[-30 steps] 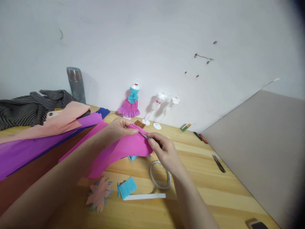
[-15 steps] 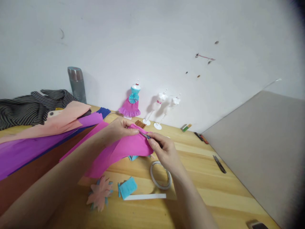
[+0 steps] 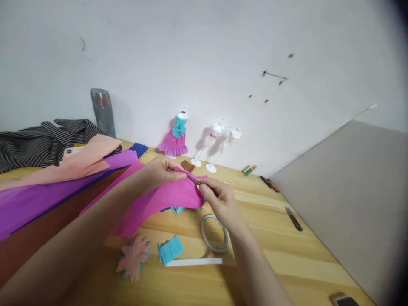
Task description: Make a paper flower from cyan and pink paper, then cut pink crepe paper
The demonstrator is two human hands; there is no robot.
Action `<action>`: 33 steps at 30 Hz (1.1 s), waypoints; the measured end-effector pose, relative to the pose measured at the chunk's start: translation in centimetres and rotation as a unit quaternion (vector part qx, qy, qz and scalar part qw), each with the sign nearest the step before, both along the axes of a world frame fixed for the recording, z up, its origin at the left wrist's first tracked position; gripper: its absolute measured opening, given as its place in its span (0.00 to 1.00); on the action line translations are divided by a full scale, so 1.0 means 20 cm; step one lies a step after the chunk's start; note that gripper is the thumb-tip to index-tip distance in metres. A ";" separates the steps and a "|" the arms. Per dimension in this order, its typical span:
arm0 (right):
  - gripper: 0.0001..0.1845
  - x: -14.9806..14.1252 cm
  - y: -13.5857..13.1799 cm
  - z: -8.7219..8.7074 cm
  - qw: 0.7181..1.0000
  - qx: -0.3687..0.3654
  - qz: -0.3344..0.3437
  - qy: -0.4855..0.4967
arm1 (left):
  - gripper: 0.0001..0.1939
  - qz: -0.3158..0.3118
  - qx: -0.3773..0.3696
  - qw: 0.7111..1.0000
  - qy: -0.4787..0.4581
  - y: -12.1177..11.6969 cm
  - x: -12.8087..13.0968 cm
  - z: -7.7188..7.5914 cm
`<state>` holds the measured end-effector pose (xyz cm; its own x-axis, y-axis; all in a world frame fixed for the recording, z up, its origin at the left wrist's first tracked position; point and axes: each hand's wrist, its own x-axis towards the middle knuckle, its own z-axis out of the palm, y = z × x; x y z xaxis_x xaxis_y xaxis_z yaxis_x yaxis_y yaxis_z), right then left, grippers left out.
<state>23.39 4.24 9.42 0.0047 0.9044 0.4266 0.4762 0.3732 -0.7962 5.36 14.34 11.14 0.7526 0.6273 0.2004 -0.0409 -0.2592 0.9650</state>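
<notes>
A broad sheet of bright pink crepe paper [image 3: 172, 197] hangs just above the table. My left hand [image 3: 163, 171] pinches its upper edge between thumb and fingers. From the right, my right hand [image 3: 220, 199] grips a small pair of scissors [image 3: 194, 180], the handles mostly hidden by the fingers. The blades lie along the paper's upper edge, close to the left thumb, and appear closed. A narrow pink strip stands apart above them. Below the hands are a roll of tape [image 3: 219, 249], a white strip [image 3: 197, 262], folded light-blue paper [image 3: 172, 250] and a peach paper flower [image 3: 134, 257].
Against the wall stand a dressed mini mannequin [image 3: 179, 132] and two white ones [image 3: 216, 128]. Coloured crepe sheets [image 3: 73, 187], striped cloth [image 3: 28, 144] and a grey bottle [image 3: 103, 114] crowd the left. A craft knife [image 3: 293, 219] lies at the right near a panel [image 3: 357, 182].
The scissor blades have closed on the pink paper, and a thin strip along its upper edge now stands out to the right. Both hands have stayed almost in place.
</notes>
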 end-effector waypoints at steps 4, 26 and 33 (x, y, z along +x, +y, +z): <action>0.14 0.00 0.00 0.00 1.000 0.003 0.002 0.003 | 0.08 0.009 0.013 1.000 0.004 -0.01 0.00 0.00; 0.15 0.01 0.00 0.00 1.000 -0.016 -0.006 0.022 | 0.07 0.009 0.006 1.000 0.005 -0.02 0.00 0.02; 0.15 0.01 0.00 0.00 1.000 -0.014 -0.009 0.027 | 0.09 0.001 0.049 0.999 -0.004 -0.01 0.00 0.00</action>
<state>23.56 4.16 9.44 0.0425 0.9156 0.3998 0.4388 0.3424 -0.8308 5.27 14.22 11.05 0.7491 0.6060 0.2676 -0.0480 -0.3532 0.9343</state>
